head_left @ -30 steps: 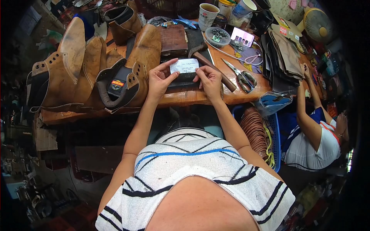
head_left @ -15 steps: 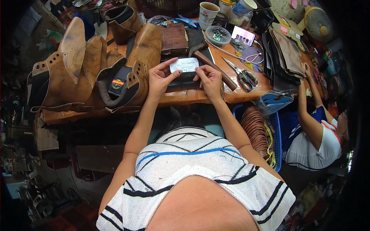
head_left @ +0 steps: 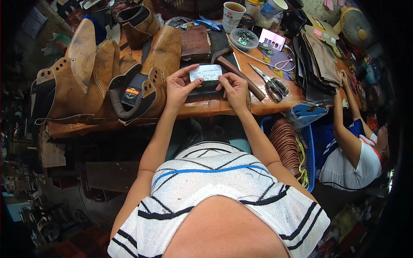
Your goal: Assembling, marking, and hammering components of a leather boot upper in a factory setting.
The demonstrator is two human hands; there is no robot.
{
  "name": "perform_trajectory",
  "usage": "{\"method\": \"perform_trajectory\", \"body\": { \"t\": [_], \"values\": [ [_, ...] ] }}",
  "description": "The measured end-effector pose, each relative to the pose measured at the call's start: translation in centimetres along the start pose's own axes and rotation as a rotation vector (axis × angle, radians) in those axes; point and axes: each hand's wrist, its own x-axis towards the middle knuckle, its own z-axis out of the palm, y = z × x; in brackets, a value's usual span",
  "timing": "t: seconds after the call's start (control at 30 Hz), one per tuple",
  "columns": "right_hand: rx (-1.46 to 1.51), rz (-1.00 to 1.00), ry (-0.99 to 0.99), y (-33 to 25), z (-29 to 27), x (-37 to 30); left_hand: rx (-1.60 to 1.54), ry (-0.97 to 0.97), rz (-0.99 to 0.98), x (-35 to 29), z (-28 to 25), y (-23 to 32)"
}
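A small white slip of paper (head_left: 205,72) with handwriting is stretched between my hands above the table's front part. My left hand (head_left: 180,86) pinches its left end between thumb and fingers. At the lower right corner, my right hand (head_left: 234,88) grips it with thumb and forefinger. Beneath the paper lies a dark flat pad (head_left: 202,90). Just to the right, a hammer (head_left: 241,74) rests slantwise, its handle close to my right hand. Brown leather boot uppers (head_left: 165,51) stand left of my left hand.
Scissors (head_left: 271,81) lie right of the hammer. Behind are a tub of small metal parts (head_left: 244,39), a paper cup (head_left: 232,17) and a lit phone (head_left: 272,39). Leather pieces (head_left: 320,56) are stacked at right. A blue basket (head_left: 307,150) holds brown strips. Another person (head_left: 350,159) works at far right.
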Motion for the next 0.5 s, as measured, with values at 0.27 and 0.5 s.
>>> {"method": "perform_trajectory", "body": {
  "t": [0.27, 0.5],
  "values": [
    [-0.011, -0.002, -0.003, -0.08, 0.06, 0.02, 0.001, -0.032, 0.000, 0.09, -0.20, -0.14],
    [-0.049, -0.009, -0.032, 0.41, -0.24, 0.03, -0.002, -0.030, 0.001, 0.01, -0.16, -0.08]
  ]
}}
